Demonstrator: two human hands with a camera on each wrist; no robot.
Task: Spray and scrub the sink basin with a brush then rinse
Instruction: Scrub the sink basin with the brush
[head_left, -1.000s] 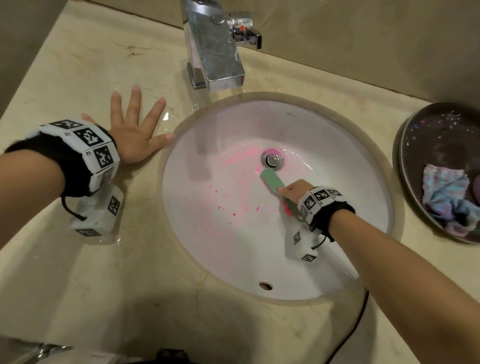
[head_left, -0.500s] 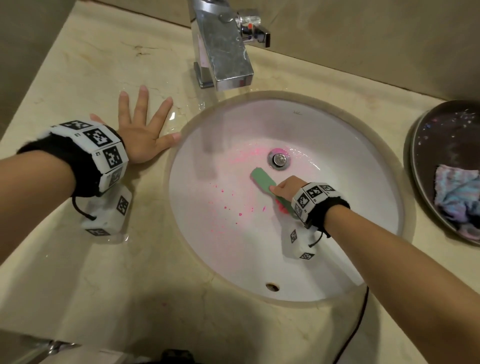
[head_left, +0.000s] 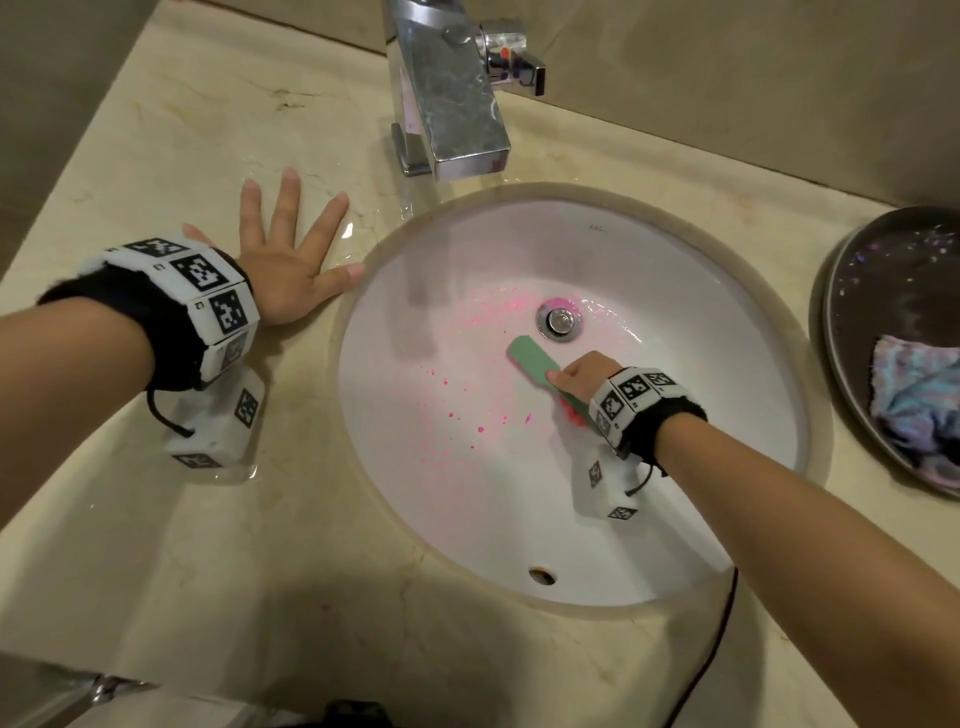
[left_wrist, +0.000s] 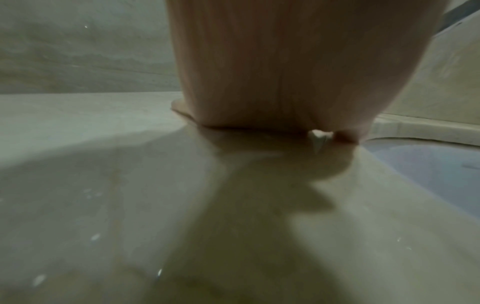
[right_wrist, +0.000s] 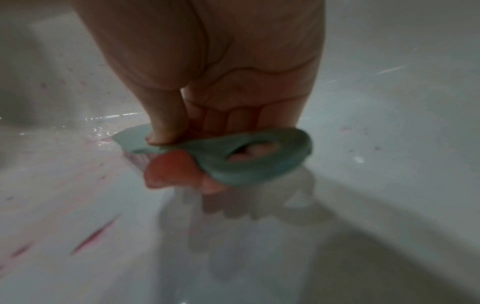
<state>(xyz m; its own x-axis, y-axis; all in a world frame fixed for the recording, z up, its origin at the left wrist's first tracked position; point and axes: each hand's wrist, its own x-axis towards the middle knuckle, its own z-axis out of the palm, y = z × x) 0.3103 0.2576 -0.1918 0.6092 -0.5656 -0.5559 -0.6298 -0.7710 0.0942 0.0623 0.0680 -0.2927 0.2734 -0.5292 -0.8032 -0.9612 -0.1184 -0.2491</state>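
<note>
Right hand (head_left: 582, 371) reaching down into the white sink basin (head_left: 701, 364), fingers and thumb curling round the handle of the green brush (head_left: 532, 358) and gripping it. Thumb (right_wrist: 163, 123) pressing on the upper face of the handle in the right wrist view, other fingertips showing through the hole at the handle's end. Brush (right_wrist: 249, 160) lying low against the basin floor, just beside the chrome drain (head_left: 558, 320) and on the near side of it. Long axis running on a diagonal in the head view: rounded head end pointing up and left toward the drain and the faucet (head_left: 457, 93), handle end pointing down and right under the wrist. Pink part showing beneath the handle in both views; whether bristles or trim, impossible to tell through the blur.

Left hand (head_left: 291, 270) lying flat on the beige marble counter (head_left: 208, 519), palm down, fingers straight and fanned wide apart, holding nothing. One fingertip reaching the counter's edge at the basin's left rim. Heel of the left hand (left_wrist: 272, 72) pressing on the wet stone in the left wrist view.

Pink specks and smears scattering over the basin floor to the left of the brush and around the drain. Dark round tray (head_left: 883, 291) sitting on the counter to the right, holding a crumpled pastel cloth (head_left: 914, 395).
</note>
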